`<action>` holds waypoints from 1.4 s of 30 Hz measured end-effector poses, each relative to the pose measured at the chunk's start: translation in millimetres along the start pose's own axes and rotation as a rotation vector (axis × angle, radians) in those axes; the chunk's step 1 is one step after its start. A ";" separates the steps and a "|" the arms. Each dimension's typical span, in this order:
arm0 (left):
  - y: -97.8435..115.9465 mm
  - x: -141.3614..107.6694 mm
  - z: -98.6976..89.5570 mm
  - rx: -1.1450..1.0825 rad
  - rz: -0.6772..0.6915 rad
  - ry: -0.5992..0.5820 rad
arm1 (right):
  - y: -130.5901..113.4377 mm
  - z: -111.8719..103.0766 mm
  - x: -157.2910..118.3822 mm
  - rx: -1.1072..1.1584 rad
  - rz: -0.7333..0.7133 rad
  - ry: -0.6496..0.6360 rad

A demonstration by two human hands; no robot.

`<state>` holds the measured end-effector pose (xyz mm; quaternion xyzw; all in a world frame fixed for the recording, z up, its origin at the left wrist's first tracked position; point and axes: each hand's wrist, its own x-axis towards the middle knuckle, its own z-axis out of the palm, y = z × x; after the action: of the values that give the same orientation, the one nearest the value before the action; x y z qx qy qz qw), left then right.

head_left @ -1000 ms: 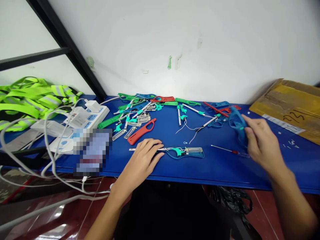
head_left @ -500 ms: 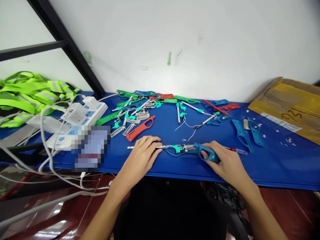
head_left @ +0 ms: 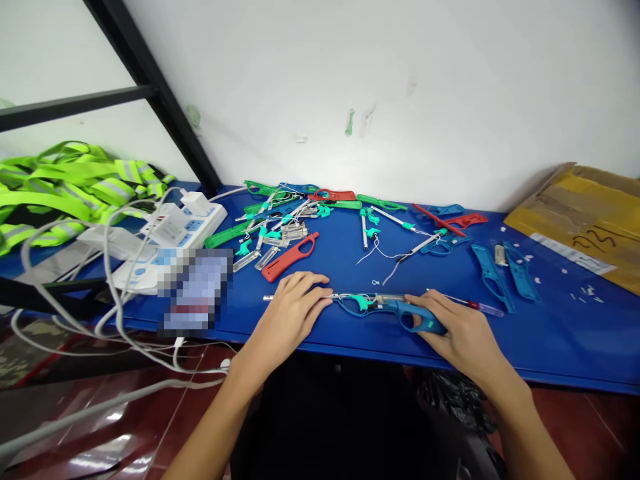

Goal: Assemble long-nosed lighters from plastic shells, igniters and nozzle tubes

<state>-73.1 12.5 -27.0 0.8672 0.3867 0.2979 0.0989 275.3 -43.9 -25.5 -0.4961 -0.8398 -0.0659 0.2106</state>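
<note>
On the near edge of the blue table lies an opened long-nosed lighter with a blue shell half point(head_left: 353, 311), a teal trigger point(head_left: 357, 303), white wires and a clear fuel tank point(head_left: 390, 299). My left hand point(head_left: 295, 313) is closed over its metal tube point(head_left: 268, 298), whose tip sticks out to the left. My right hand point(head_left: 460, 327) grips another blue shell half point(head_left: 420, 319) by its looped handle end, at the lighter's right end. Its fingertips cover part of the fuel tank end. Just beyond this hand lies a screwdriver point(head_left: 484, 308).
Behind my hands are a red shell half point(head_left: 290, 259) and a heap of lighter parts point(head_left: 295, 230). Blue shell halves point(head_left: 493, 277) lie to the right, before a taped carton point(head_left: 575, 213). A power strip point(head_left: 200, 230) with cables and a blurred phone point(head_left: 197, 290) are left.
The blue shell half in my right hand has tilted flatter and come slightly nearer to me. My left hand keeps its place on the tube. The whole view has shifted a little.
</note>
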 end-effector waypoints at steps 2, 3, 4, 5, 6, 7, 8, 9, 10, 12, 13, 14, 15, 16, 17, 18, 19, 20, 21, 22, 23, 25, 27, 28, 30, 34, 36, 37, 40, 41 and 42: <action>1.1 0.2 -0.6 0.006 -0.003 -0.003 | -0.1 -0.4 -2.8 -0.030 -0.034 0.032; 1.5 0.2 -0.8 0.009 -0.005 -0.009 | -0.5 -0.7 -4.2 -0.041 -0.048 0.047; 1.9 0.2 -0.9 0.013 -0.009 -0.014 | -1.0 -1.1 -5.6 -0.049 -0.060 0.062; 2.2 0.1 -0.9 0.016 -0.013 -0.017 | -1.6 -1.6 -6.8 -0.052 -0.070 0.076; 2.4 0.0 -0.9 0.018 -0.017 -0.017 | -2.3 -2.1 -8.0 -0.052 -0.078 0.086; 2.6 -0.2 -0.8 0.020 -0.021 -0.016 | -3.1 -2.6 -9.0 -0.048 -0.086 0.092; 2.7 -0.4 -0.7 0.020 -0.023 -0.016 | -3.9 -3.1 -9.8 -0.038 -0.094 0.091; 2.8 -0.5 -0.7 0.019 -0.023 -0.014 | -4.8 -3.5 -10.6 -0.025 -0.102 0.084; 2.9 -0.6 -0.7 0.017 -0.022 -0.014 | -5.6 -3.9 -11.3 -0.011 -0.107 0.075; 3.1 -0.5 -0.9 0.010 -0.020 -0.013 | -7.1 -4.1 -13.0 0.009 -0.099 0.052; 3.1 -0.3 -1.0 0.005 -0.021 -0.013 | -7.7 -3.9 -14.0 0.015 -0.090 0.039; 3.0 -0.1 -1.2 -0.001 -0.023 -0.014 | -8.2 -3.4 -15.1 0.017 -0.083 0.023; 2.8 0.1 -1.2 -0.007 -0.022 -0.014 | -8.7 -2.8 -16.3 0.012 -0.082 0.006; 2.5 0.3 -1.2 -0.013 -0.020 -0.012 | -9.2 -2.3 -17.4 0.000 -0.086 -0.011; 2.0 0.4 -1.0 -0.017 -0.017 -0.008 | -9.7 -1.9 -18.1 -0.018 -0.097 -0.027; 1.4 0.6 -0.8 -0.020 -0.013 -0.006 | -10.4 -1.9 -18.4 -0.039 -0.113 -0.038; 0.8 0.6 -0.5 -0.021 -0.010 -0.004 | -11.2 -2.4 -18.0 -0.060 -0.131 -0.043; 0.3 0.6 -0.2 -0.022 -0.008 -0.003 | -12.1 -3.5 -17.0 -0.078 -0.148 -0.045; -0.1 0.5 0.0 -0.022 -0.007 -0.004 | -13.0 -5.2 -15.4 -0.090 -0.157 -0.046; -0.3 0.4 0.0 -0.021 -0.008 -0.009 | -13.9 -7.5 -13.2 -0.100 -0.162 -0.043; -0.3 0.3 0.0 -0.017 -0.010 -0.012 | -14.6 -10.2 -10.7 -0.107 -0.159 -0.034; 0.2 0.1 -0.3 -0.006 -0.017 -0.017 | -15.5 -15.5 -4.9 -0.119 -0.122 0.011; 1.2 -0.1 -0.6 0.009 -0.028 -0.022 | -15.3 -18.9 1.7 -0.129 -0.052 0.089; 1.6 -0.2 -0.7 0.015 -0.032 -0.025 | -14.8 -19.5 5.5 -0.129 -0.022 0.128; 2.2 -0.4 -0.5 0.023 -0.035 -0.030 | -13.4 -19.1 14.2 -0.108 -0.007 0.169; 2.2 -0.5 0.3 0.022 -0.033 -0.028 | -11.9 -17.1 33.4 -0.039 -0.055 0.106; 2.3 -0.2 0.1 0.022 -0.038 -0.036 | -14.7 -15.5 41.3 -0.036 -0.055 0.046; 2.5 0.0 -0.1 0.022 -0.040 -0.042 | -17.3 -14.1 44.8 -0.038 -0.063 0.013; 3.1 0.5 -1.1 0.020 -0.040 -0.048 | -27.9 -8.3 55.1 -0.019 -0.128 -0.078; 3.3 0.5 -1.4 0.017 -0.041 -0.046 | -31.4 -6.2 58.7 -0.007 -0.146 -0.096; 3.4 0.5 -1.7 0.012 -0.044 -0.042 | -34.3 -4.4 62.3 0.002 -0.160 -0.103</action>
<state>-71.7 10.4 -24.0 0.8651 0.4052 0.2749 0.1085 220.9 -12.3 8.0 -0.4298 -0.8865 -0.0560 0.1619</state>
